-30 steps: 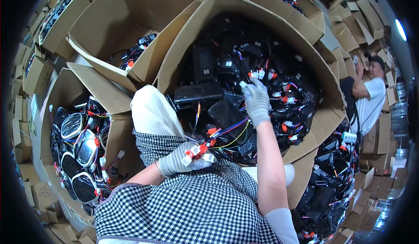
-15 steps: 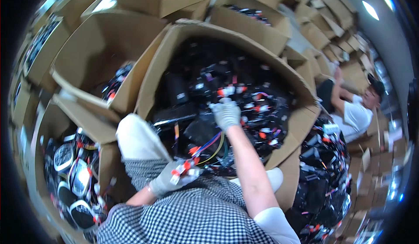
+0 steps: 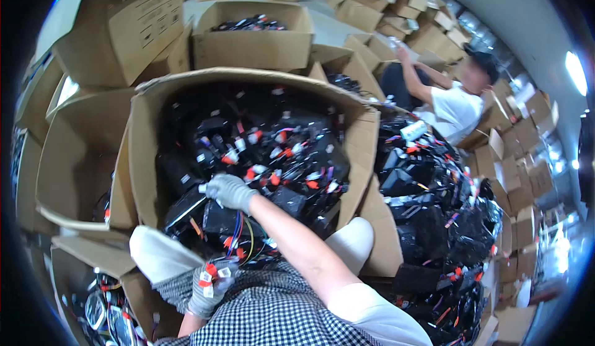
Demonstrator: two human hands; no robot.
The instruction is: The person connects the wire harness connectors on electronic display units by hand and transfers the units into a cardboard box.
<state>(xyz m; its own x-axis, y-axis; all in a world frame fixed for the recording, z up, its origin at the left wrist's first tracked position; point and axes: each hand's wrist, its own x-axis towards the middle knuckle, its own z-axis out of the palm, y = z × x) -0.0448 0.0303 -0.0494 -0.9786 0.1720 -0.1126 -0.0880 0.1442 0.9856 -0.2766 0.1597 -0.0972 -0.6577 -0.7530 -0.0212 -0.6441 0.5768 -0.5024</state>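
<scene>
My left hand [image 3: 203, 293], in a pale work glove, is closed around a cluster of red and white wire connectors [image 3: 214, 274] near my lap. Coloured wires [image 3: 238, 234] in red, blue and yellow run close by at the near side of the big cardboard box [image 3: 141, 160]. Over that box reaches my right hand [image 3: 230, 192], gloved too, its fingers pinched on a small white connector [image 3: 202, 188]. Beneath it lie many black-wrapped parts [image 3: 288, 202] with red and white plugs. What these parts are inside their black wrapping cannot be made out.
At right, a large heap of black-wrapped wired parts [image 3: 427, 222] stands against the box. A box with white-rimmed parts [image 3: 118, 318] is at lower left. Another carton [image 3: 80, 160] stands left, and a carton of parts [image 3: 254, 52] behind. A person [image 3: 455, 104] sits at upper right.
The view has turned, so the big box sits further left. My right hand has moved toward the left side of the box. My left hand still grips the connectors.
</scene>
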